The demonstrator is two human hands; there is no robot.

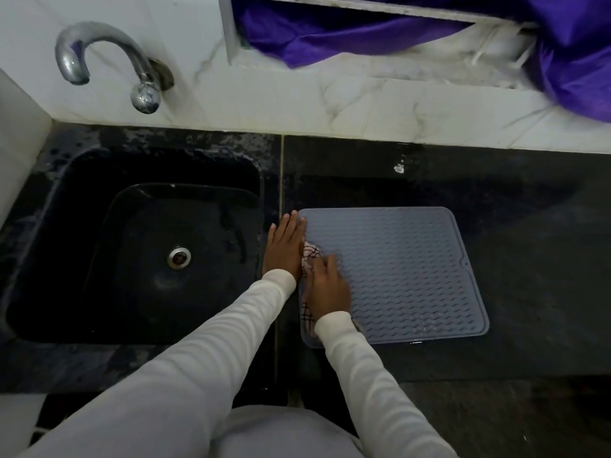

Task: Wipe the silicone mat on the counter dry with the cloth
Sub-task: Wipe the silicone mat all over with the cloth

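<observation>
Left hand (285, 246) lies flat, fingers straight, on silicone mat (401, 276) edge; right hand (327, 287) grips checked cloth (310, 256) on mat.

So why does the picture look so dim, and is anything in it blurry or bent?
Head view: dim light, the black counter swallowing detail; the right hand on the cloth is motion-smeared at the fingertips; the wide lens bows the wall edge; glare shines on the tap.
</observation>
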